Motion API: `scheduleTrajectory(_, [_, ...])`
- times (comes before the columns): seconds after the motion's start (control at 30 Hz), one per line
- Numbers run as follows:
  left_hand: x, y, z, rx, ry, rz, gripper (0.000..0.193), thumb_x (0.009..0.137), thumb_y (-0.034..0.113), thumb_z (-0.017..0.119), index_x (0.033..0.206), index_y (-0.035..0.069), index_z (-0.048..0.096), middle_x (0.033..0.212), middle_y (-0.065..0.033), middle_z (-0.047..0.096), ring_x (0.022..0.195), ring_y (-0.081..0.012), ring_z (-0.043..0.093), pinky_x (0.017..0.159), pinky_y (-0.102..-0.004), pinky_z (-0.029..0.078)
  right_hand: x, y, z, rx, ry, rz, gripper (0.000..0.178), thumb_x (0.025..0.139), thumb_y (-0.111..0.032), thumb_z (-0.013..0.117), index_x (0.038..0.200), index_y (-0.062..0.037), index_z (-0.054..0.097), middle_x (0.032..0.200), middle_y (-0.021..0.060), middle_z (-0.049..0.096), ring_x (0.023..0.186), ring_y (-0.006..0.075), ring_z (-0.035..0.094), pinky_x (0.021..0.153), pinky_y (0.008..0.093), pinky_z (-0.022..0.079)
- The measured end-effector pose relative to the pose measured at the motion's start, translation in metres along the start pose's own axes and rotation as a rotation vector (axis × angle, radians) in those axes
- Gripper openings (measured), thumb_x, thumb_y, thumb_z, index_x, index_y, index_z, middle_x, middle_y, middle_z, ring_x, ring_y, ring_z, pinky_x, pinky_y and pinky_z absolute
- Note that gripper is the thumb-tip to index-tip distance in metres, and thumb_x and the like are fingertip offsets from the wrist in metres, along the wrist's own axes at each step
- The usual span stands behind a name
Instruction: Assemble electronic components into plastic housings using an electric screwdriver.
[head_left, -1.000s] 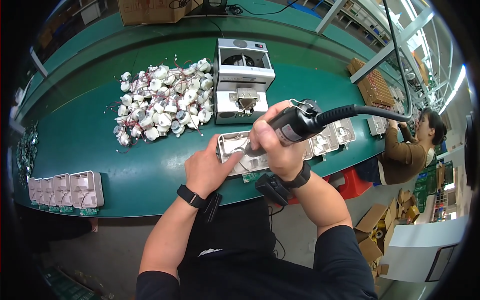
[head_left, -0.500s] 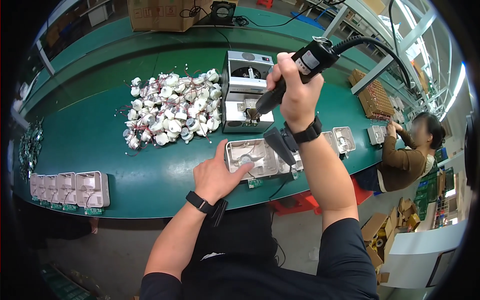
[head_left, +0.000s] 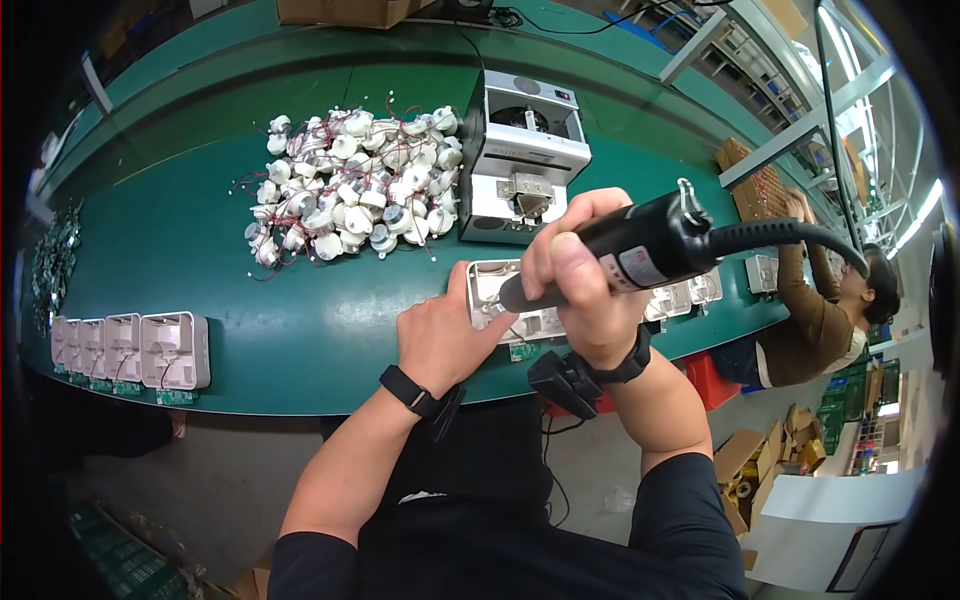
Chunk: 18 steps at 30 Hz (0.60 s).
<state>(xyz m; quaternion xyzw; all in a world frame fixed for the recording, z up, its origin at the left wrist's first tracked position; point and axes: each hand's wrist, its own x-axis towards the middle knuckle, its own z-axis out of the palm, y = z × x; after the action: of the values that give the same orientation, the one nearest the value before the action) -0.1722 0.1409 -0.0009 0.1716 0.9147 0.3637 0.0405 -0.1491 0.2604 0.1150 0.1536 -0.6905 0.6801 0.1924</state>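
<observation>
My right hand (head_left: 588, 290) is wrapped round a black electric screwdriver (head_left: 650, 248), tilted so its nose points down and left. The tip reaches into an open white plastic housing (head_left: 490, 280) in front of me; the exact contact point is hidden. My left hand (head_left: 435, 340) grips the left end of this housing, fingers at its outer side and thumb over the inside beside the tip. A small green circuit board (head_left: 523, 352) sticks out at the housing's near edge. Behind my right hand stands a screw feeder (head_left: 525, 155), its metal outlet facing me.
A heap of white motor-like parts with red wires (head_left: 360, 185) lies left of the feeder. Several white housings (head_left: 175, 350) line the left front edge of the green table (head_left: 290, 330); more housings (head_left: 668, 300) stand right. A co-worker (head_left: 825, 300) sits at the far right.
My right hand has brought the screwdriver from the feeder's outlet down toward me and into the housing. My left hand stays on the housing. The co-worker's hands have moved up toward a brown box.
</observation>
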Motion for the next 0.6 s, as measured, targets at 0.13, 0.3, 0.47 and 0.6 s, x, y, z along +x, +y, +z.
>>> scheduleTrajectory(0.13, [0.001, 0.002, -0.001, -0.002, 0.004, -0.002, 0.082, 0.079, 0.058, 0.073, 0.137, 0.005, 0.049, 0.073, -0.0153, 0.071, 0.068, -0.0331, 0.072, 0.062, -0.0432, 0.055, -0.002, 0.025, -0.007, -0.166, -0.023, -0.076, 0.019, 0.092, -0.010, 0.061, 0.101, -0.0032, 0.045, 0.070, 0.0087, 0.056, 0.058, 0.0158, 0.055, 0.057, 0.0317, 0.049])
scheduleTrajectory(0.3, [-0.002, -0.001, 0.001, -0.003, 0.029, 0.011, 0.082, 0.079, 0.058, 0.072, 0.136, 0.004, 0.050, 0.070, -0.0140, 0.071, 0.066, -0.0328, 0.071, 0.060, -0.0432, 0.055, 0.000, 0.024, -0.004, -0.194, -0.060, -0.044, 0.019, 0.091, -0.008, 0.062, 0.099, -0.0022, 0.045, 0.070, 0.0084, 0.057, 0.058, 0.0145, 0.056, 0.057, 0.0304, 0.050])
scheduleTrajectory(0.47, [-0.001, -0.001, 0.001, -0.028, 0.038, 0.012, 0.081, 0.079, 0.057, 0.073, 0.136, 0.004, 0.050, 0.069, -0.0134, 0.070, 0.065, -0.0331, 0.071, 0.059, -0.0437, 0.054, 0.003, 0.021, 0.003, -0.201, -0.053, -0.052, 0.019, 0.090, -0.005, 0.061, 0.102, -0.0012, 0.046, 0.071, 0.0081, 0.057, 0.058, 0.0138, 0.057, 0.057, 0.0296, 0.050])
scheduleTrajectory(0.6, [-0.003, 0.002, -0.001, -0.007, 0.026, 0.000, 0.080, 0.079, 0.057, 0.073, 0.136, 0.005, 0.050, 0.069, -0.0135, 0.071, 0.065, -0.0332, 0.071, 0.059, -0.0440, 0.054, 0.001, 0.019, 0.003, -0.212, -0.031, -0.068, 0.020, 0.090, -0.003, 0.062, 0.103, -0.0008, 0.046, 0.071, 0.0079, 0.057, 0.058, 0.0140, 0.057, 0.057, 0.0301, 0.050])
